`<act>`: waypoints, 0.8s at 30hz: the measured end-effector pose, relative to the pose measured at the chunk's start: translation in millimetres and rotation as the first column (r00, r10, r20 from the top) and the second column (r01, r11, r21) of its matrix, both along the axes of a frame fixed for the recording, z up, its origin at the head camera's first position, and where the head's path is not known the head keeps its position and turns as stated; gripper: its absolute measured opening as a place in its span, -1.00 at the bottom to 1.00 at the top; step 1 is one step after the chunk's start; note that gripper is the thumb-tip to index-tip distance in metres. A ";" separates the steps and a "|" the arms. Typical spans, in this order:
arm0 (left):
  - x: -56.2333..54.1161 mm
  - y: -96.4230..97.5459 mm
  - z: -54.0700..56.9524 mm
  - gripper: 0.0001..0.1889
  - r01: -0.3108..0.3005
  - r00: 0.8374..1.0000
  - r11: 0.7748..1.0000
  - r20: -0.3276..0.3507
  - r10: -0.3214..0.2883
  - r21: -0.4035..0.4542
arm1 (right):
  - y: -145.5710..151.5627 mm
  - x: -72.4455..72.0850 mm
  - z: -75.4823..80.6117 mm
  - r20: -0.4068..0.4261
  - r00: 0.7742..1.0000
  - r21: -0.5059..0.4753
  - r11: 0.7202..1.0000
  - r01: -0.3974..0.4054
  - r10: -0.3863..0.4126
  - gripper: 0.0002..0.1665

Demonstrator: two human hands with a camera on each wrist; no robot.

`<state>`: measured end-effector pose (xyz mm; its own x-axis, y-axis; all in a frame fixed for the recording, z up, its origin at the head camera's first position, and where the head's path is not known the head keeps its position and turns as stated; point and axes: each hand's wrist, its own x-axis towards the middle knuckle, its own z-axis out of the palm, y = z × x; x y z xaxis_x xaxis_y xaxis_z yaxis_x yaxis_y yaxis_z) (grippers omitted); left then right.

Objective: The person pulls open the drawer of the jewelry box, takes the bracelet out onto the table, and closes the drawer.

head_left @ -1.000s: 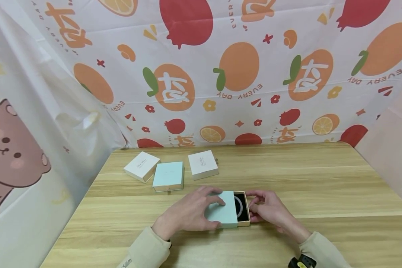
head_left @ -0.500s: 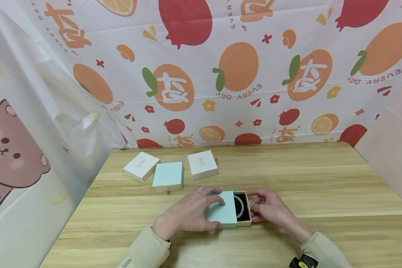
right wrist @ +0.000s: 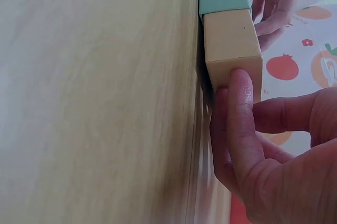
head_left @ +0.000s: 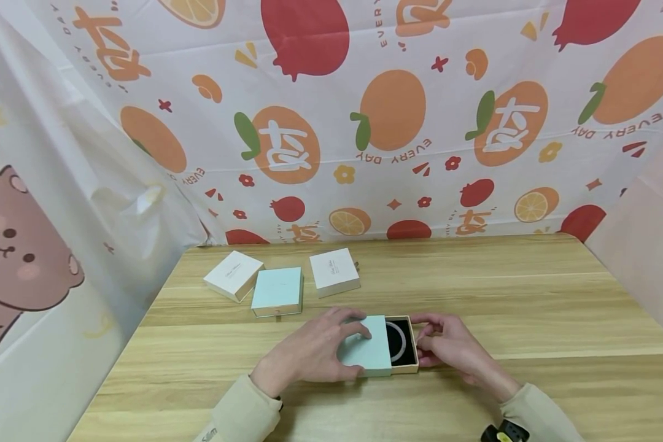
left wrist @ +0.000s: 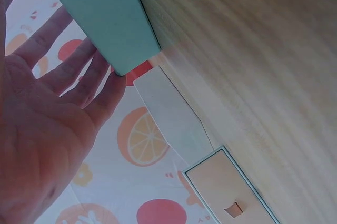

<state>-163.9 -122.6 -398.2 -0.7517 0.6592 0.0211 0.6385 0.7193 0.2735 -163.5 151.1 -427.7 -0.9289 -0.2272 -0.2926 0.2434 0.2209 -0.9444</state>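
Observation:
My left hand (head_left: 323,345) grips the mint-green sleeve (head_left: 367,350) of a jewelry box on the table, thumb along its near side and fingers across the top and far side. Out of the sleeve's right end sticks a cream drawer (head_left: 406,369) with black lining, partly pulled out. In it lies a pale bangle (head_left: 402,344), its left part hidden under the sleeve. At the drawer's front end my right hand (head_left: 447,344) pinches with thumb and fingers; whatever pull tab is between them is hidden. The right wrist view shows the thumb against the drawer front (right wrist: 253,77).
Behind the left hand stand a closed mint-green box (head_left: 278,290) and two white boxes, one at the far left (head_left: 234,273), the other (head_left: 334,270) farther right. All rest on the wooden table (head_left: 503,288). A fruit-print cloth (head_left: 320,202) hangs behind it.
The right hand has moved slightly to the right and drawn the drawer farther out, so more of the bangle shows. The left hand and sleeve have stayed in place.

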 end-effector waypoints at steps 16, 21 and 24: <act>-0.8 -0.5 -0.1 -0.50 -0.003 1.000 1.000 0.007 0.003 0.016 | 2.4 0.4 1.8 0.014 1.000 -0.005 1.000 -0.005 0.005 -0.42; -1.0 -0.6 0.0 -0.49 -0.001 1.000 1.000 0.006 0.001 0.019 | 3.5 0.3 1.5 0.012 1.000 -0.015 1.000 -0.012 0.012 -0.43; -0.9 -0.6 -0.2 -0.50 -0.001 1.000 1.000 0.007 0.001 0.020 | 4.2 0.5 0.9 0.011 1.000 -0.017 1.000 -0.014 0.014 -0.43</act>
